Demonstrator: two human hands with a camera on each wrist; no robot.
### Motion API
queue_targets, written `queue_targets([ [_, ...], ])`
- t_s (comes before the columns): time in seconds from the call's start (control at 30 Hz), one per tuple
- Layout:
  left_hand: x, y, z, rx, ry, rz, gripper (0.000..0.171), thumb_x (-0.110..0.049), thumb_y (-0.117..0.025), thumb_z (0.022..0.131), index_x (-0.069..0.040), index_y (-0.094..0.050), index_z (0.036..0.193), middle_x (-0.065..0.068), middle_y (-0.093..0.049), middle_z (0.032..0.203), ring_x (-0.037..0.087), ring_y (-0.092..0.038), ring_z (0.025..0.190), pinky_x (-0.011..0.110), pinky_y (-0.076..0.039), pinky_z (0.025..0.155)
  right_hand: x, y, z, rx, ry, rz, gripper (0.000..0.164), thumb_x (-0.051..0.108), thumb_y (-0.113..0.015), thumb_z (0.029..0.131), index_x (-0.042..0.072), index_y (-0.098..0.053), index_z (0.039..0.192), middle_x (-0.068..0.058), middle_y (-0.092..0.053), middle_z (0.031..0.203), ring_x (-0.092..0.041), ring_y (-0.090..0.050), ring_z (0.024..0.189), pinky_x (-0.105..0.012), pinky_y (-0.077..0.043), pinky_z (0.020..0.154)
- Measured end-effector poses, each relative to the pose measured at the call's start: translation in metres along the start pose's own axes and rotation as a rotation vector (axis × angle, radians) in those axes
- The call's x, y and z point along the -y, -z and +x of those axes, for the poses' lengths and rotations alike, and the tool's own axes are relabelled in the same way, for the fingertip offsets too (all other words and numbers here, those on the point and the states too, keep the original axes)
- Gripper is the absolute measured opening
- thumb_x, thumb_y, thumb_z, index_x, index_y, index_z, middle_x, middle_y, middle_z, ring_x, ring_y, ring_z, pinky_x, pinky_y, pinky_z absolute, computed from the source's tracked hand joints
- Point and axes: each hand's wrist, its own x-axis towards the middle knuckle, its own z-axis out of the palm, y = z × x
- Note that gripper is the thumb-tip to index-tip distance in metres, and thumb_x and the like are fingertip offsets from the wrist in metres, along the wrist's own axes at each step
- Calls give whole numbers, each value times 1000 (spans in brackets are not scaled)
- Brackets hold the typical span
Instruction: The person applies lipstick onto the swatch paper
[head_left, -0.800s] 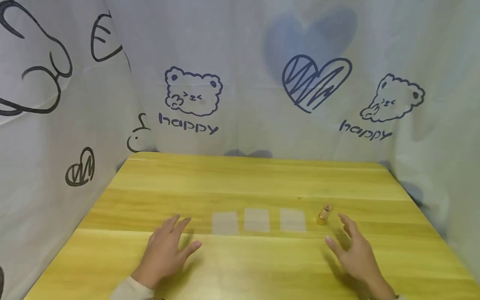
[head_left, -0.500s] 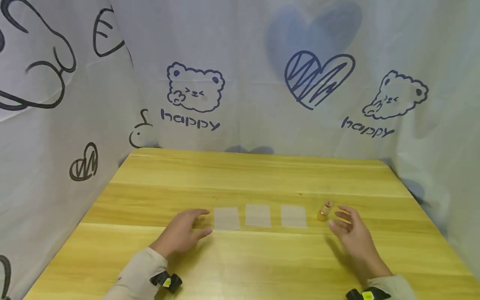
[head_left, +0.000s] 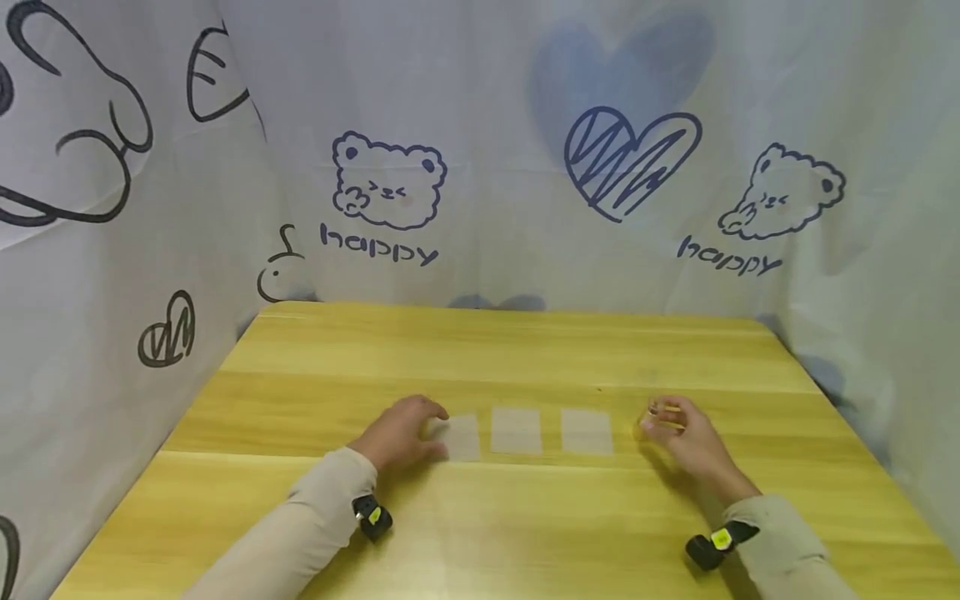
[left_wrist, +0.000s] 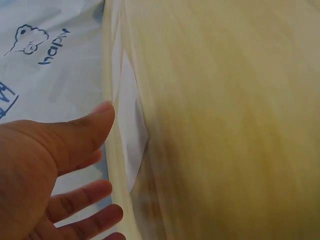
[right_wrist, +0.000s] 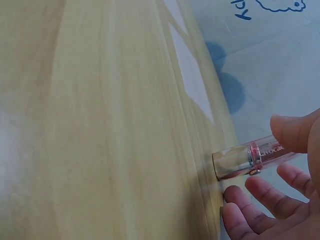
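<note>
A small lipstick tube [right_wrist: 235,162] with a shiny gold base and a clear, lettered cap stands upright on the wooden table. My right hand [head_left: 693,437] is around it, thumb [right_wrist: 292,132] overlapping the cap in the right wrist view. On the far side, the bent fingers [right_wrist: 272,195] show a gap to the tube. My left hand [head_left: 401,433] is low over the leftmost white paper square [head_left: 463,437], hiding part of it. Its thumb and fingers are spread apart and hold nothing.
A middle paper square [head_left: 516,431] and a right one [head_left: 587,432] lie in a row on the wooden table [head_left: 480,533]. White cloth [head_left: 480,83] with drawn bears and hearts hangs behind the table and at both sides. Each wrist wears a small black camera [head_left: 373,517].
My left hand has moved right and forward, from beside the paper row to over the leftmost square. My right hand has moved left, bringing thumb and fingers around the lipstick tube.
</note>
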Motion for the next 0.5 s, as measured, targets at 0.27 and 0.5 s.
queue_targets([
  [0.27,-4,-3,11,76,-60,51,26,-16,-81,81,-6,-72,103,10,-65,112,33,-57,111,46,-44,98,2,-3,6,31,20,-73,42,18,-64,96,-6,-49,127,-29,-54,123,-46,-54,112,-47,-51,86],
  [0.5,-1,-6,15,74,-83,76,22,-14,-82,78,-8,-75,97,8,-69,106,32,-61,105,47,-47,92,-2,-4,6,10,73,-184,37,16,-63,96,-6,-53,124,-27,-60,117,-43,-58,107,-52,-49,88],
])
